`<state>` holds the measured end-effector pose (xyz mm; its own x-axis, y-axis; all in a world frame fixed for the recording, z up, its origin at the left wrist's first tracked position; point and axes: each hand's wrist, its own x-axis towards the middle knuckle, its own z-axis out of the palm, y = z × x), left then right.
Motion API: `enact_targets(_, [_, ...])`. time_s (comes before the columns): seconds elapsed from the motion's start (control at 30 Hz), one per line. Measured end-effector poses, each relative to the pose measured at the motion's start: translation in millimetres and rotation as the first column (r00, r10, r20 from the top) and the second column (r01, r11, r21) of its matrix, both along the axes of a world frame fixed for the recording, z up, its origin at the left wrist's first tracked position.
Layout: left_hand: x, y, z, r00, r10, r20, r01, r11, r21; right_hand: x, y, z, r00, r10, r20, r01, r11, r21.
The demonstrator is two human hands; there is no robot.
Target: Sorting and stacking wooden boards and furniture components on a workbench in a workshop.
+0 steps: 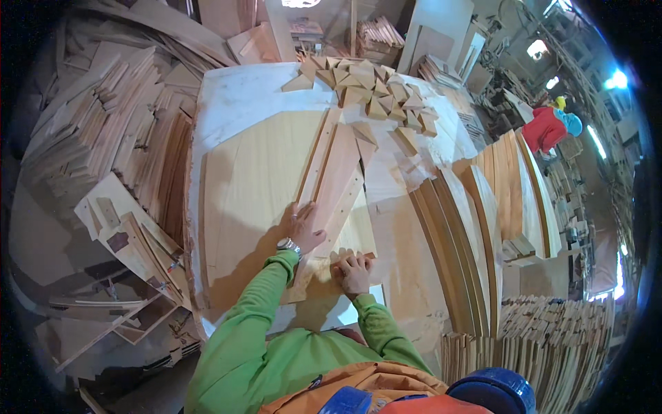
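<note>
A large pale wooden panel (255,159) with angled corners lies on the white-topped table (217,96). Across its right side run a long strip with small holes (317,152) and a pinkish board (338,162), both slanting. My left hand (305,226), with a watch on the wrist, rests on these with fingers stretched out. Nearer to me, my right hand (354,273) is curled over a short reddish-brown wooden strip (371,256), which lies crosswise at the lower end of the boards. A second strip with holes (345,207) slants up beside the pinkish board.
Several small triangular wood blocks (383,86) are heaped at the table's far edge. Curved wooden pieces (441,241) stand on the right. Stacked boards (131,117) lie at left, stacked slats (552,338) at lower right. A person in red (545,131) is farther off.
</note>
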<state>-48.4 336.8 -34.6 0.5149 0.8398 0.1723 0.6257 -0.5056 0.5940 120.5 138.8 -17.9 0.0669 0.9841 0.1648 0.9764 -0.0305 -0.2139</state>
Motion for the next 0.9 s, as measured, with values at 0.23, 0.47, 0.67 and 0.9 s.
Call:
enact_targets(0.23, [-53.8, -71.4, 19.8, 0.991, 0.042, 0.126, -0.046, 0.998, 0.030, -47.2, -67.3, -1.8, 0.999, -0.007, -0.032, 0.008, 0.999, 0.042])
enact_targets(0.47, [-139.5, -177.5, 23.6, 0.968, 0.109, 0.226, -0.107, 0.994, -0.019, -93.9, -97.7, 44.7, 0.951, 0.012, -0.310, -0.068, 0.983, -0.172])
enact_targets(0.67, [-189.6, -261.1, 7.5, 0.817, 0.272, 0.508, -0.081, 0.927, -0.367, -151.1, -82.0, 83.8, 0.873, -0.049, -0.485, -0.171, 0.901, -0.398])
enact_targets(0.9, [-185.9, -279.3, -4.3, 0.692, 0.386, 0.610, -0.080, 0.881, -0.467, -180.0, -67.6, 47.1, 0.808, -0.145, -0.570, -0.191, 0.852, -0.488])
